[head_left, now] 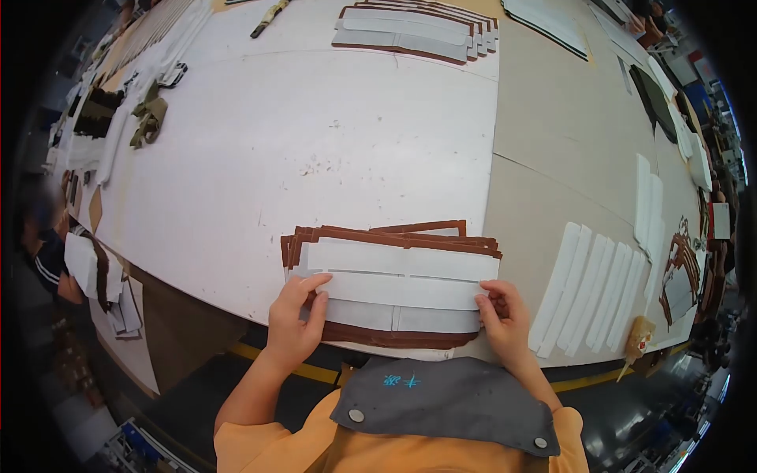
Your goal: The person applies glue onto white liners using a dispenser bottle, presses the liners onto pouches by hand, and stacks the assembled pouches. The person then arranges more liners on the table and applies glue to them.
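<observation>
1. Pinching each end of a white strip [402,290], the left hand [293,323] and right hand [503,319] have their fingers closed on it, flat over a stack of brown-edged panels [392,288] at the table [315,150] edge.
2. Loose white strips [587,290] lie just right of the right hand; a second panel stack [416,31] sits well beyond both hands.

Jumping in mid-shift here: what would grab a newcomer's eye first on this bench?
First, both hands at the near edge: the left hand and right hand press a white strip onto a stack of brown-edged panels. A row of spare white strips lies to the right, and another panel stack sits at the far edge.
</observation>
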Demonstrator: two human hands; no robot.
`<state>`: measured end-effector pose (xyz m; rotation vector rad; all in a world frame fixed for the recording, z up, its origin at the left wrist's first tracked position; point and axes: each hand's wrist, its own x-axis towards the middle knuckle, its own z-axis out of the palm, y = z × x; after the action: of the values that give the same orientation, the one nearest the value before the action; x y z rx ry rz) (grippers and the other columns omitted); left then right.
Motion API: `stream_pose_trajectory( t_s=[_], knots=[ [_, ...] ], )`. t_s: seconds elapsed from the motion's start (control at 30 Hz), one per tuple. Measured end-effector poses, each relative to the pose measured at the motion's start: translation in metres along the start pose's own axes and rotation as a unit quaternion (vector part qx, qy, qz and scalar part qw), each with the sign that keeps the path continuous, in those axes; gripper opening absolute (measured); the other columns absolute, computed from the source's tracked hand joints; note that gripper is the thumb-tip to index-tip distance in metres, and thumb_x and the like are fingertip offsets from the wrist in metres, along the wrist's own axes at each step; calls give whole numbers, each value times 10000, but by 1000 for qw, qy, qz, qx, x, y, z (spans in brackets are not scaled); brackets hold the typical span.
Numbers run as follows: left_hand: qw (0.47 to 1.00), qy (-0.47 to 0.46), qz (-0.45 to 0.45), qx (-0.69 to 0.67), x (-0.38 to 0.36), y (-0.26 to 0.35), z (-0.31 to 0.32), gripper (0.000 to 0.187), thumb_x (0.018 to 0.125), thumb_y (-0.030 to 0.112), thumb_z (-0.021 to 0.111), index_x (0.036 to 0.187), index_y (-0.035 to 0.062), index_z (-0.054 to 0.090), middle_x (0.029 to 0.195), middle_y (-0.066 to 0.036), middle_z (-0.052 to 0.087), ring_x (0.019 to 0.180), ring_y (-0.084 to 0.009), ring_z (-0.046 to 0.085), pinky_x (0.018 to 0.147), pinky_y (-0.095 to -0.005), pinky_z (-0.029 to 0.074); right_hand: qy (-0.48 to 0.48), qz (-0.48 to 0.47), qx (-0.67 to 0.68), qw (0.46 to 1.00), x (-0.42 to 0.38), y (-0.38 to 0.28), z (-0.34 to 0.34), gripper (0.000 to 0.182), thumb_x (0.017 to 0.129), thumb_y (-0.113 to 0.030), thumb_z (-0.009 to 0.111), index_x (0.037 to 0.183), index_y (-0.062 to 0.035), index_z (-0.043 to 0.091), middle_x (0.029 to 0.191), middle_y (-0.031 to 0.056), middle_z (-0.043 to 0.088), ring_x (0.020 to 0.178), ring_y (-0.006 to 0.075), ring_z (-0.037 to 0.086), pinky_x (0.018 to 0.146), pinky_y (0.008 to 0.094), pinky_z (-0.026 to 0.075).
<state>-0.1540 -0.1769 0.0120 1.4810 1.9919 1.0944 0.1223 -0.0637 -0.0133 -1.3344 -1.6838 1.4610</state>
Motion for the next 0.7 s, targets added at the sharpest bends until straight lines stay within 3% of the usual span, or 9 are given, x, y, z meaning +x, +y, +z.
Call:
stream_pose_trajectory(
  t_s=[0.27, 0.33, 0.7],
  knots=[
    [998, -40, -30, 23, 7, 4, -1, 343, 803, -38, 550, 1132, 53, 585, 742, -79, 496, 573, -165, 497, 536, -261, 424, -17, -28, -65, 997, 6, -1, 0, 172, 851, 14, 564, 1021, -1, 589, 793, 8, 511, 601, 36, 476, 499, 168, 401],
    [998, -44, -34, 20, 8, 5, -2, 354, 805, -39, 547, 1145, 53, 582, 738, -75, 489, 564, -157, 488, 530, -259, 421, 2, 1, -55, 998, 7, -5, 2, 176, 827, 5, 593, 1000, -17, 616, 745, 16, 503, 591, 54, 461, 509, 177, 377],
    [996, -62, -51, 30, 10, 3, -3, 324, 823, -3, 553, 1140, 50, 587, 753, -71, 494, 557, -152, 474, 513, -257, 417, 21, -24, -84, 996, 6, -5, 5, 184, 799, 6, 615, 980, -21, 636, 697, 17, 486, 574, 73, 444, 502, 195, 358]
  ],
)
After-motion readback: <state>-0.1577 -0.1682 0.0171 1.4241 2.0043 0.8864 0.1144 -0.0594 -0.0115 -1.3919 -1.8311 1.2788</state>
